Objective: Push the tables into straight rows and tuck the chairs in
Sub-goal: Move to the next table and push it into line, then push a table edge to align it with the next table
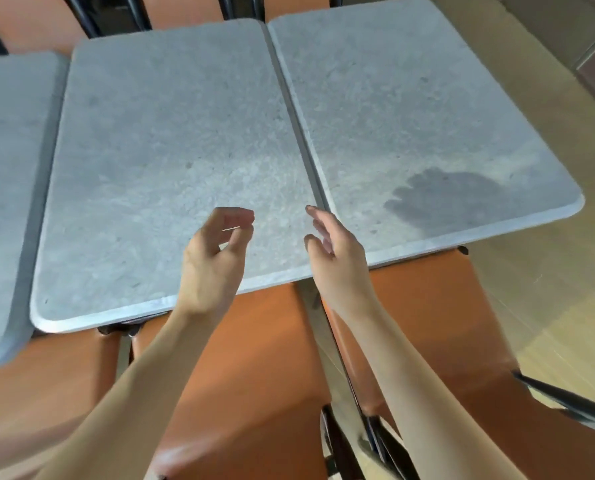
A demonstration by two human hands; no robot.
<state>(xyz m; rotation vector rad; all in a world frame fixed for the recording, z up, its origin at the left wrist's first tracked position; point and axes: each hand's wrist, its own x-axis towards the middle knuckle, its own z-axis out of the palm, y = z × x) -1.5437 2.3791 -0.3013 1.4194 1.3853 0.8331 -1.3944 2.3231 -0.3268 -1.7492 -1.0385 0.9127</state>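
Two grey stone-look tables stand side by side, the middle table (pixel 157 150) and the right table (pixel 410 109), with a thin gap between them. A third table (pixel 5 168) shows at the left edge. My left hand (pixel 213 261) hovers over the middle table's near edge, fingers loosely curled, holding nothing. My right hand (pixel 334 251) hovers near the gap, fingers relaxed and empty. Orange chairs sit below: one (pixel 237 375) under the middle table, one (pixel 438 323) under the right table, their seats partly under the tabletops.
More orange chairs (pixel 185 10) with black frames line the far side of the tables. Another orange chair (pixel 46 375) sits at the lower left. Wooden floor (pixel 548 289) lies to the right. A dark wet patch (pixel 455 202) marks the right table.
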